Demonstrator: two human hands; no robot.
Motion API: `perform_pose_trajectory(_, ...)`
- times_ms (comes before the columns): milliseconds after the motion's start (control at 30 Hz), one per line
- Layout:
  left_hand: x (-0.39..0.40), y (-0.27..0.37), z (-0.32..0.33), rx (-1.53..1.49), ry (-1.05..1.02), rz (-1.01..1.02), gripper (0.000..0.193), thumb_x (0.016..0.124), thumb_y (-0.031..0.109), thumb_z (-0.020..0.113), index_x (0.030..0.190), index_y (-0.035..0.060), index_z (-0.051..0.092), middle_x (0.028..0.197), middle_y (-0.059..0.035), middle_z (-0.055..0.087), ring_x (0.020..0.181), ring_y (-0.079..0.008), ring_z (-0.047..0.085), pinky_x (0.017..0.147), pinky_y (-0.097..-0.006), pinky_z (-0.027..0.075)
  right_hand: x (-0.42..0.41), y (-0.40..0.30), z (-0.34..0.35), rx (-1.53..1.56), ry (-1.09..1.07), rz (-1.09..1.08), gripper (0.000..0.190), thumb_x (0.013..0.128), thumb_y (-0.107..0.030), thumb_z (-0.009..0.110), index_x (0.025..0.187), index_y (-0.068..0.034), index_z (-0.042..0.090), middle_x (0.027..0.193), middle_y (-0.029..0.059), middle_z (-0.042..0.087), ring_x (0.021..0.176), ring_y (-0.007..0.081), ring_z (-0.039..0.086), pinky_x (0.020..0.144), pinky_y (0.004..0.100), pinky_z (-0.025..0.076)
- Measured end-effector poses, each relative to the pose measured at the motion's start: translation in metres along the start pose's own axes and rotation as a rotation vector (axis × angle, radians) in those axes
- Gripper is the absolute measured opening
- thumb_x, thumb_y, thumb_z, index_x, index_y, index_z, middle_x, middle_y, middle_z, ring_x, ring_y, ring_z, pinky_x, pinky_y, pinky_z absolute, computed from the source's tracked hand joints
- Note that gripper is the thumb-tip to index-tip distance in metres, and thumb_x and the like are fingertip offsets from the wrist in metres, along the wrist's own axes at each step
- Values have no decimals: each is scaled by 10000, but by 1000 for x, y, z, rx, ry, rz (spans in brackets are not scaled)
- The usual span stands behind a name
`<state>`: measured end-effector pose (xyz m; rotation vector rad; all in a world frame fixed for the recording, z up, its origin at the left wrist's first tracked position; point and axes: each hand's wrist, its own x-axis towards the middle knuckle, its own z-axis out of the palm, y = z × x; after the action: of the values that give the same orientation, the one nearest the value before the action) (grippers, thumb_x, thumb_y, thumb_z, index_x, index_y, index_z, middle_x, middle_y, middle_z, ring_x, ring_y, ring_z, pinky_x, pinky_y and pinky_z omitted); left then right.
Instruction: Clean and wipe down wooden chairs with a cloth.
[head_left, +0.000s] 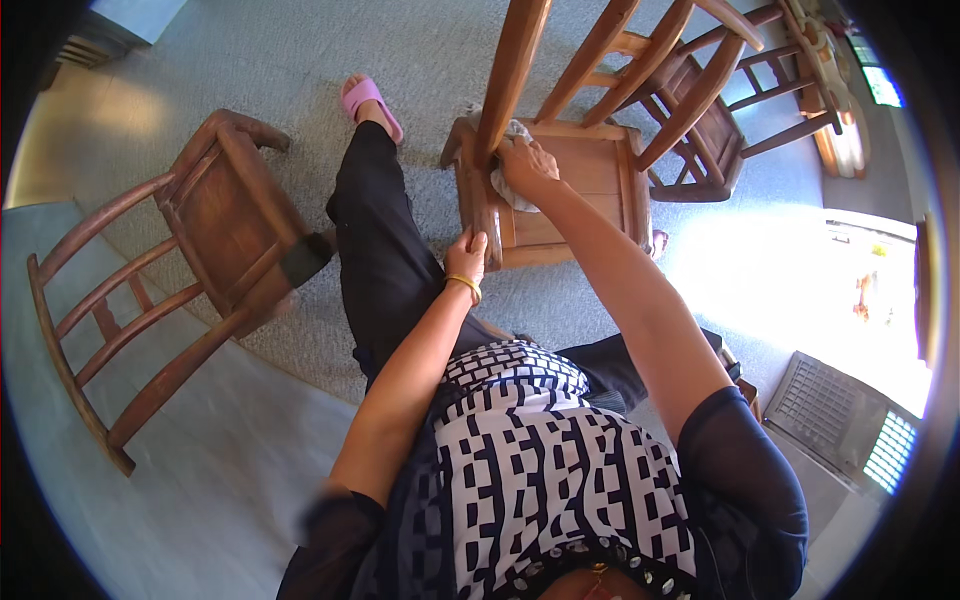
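Observation:
Before me stands a wooden chair, its panelled seat (568, 217) facing up and its slatted backrest (626, 82) rising towards the top of the view. My right hand (527, 165) presses a pale, crumpled cloth (512, 196) onto the seat by the foot of a backrest post (512, 75). Part of the cloth shows beyond the post, and the rest is under my fingers. Lower down, my left hand (466, 257) grips the front corner of the seat frame, thumb on top. A gold-coloured bangle (466, 285) circles my left wrist.
A second wooden chair (225, 217) is on my left, a black band (306, 260) around one part. Another wooden chair (697, 124) stands beyond the backrest at the right. My foot in a pink slipper (367, 101) rests on the grey floor (262, 60). Bright light enters from a doorway (862, 277).

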<state>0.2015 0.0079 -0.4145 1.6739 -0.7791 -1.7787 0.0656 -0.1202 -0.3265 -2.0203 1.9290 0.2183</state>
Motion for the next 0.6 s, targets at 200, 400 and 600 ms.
perform_pose_trajectory(200,22,-30,-5,100,-34,-3,458,880,385,529,1288,187,471,1170,-67,551,1010,-259,554,729,-463,510,-46,-6,9,-88,-47,-27,295,849,-162,448,1137,-171,511,1074,172,544,1038,360,535,806,468,472)
perform_pose_trajectory(400,22,-31,1,-83,38,14,450,877,296,548,1228,18,512,1060,-130,629,954,-193,579,802,-316,455,-109,-14,16,-63,-159,-27,415,876,-144,417,1279,-240,445,1052,169,556,1010,340,565,799,441,477)
perform_pose_trajectory(600,20,-23,-10,-162,-77,-146,374,855,307,573,1215,214,539,1014,-33,602,845,-198,578,624,-444,466,-131,4,7,22,-392,-176,447,856,-169,429,1280,-309,462,1026,164,593,972,315,589,801,404,475)
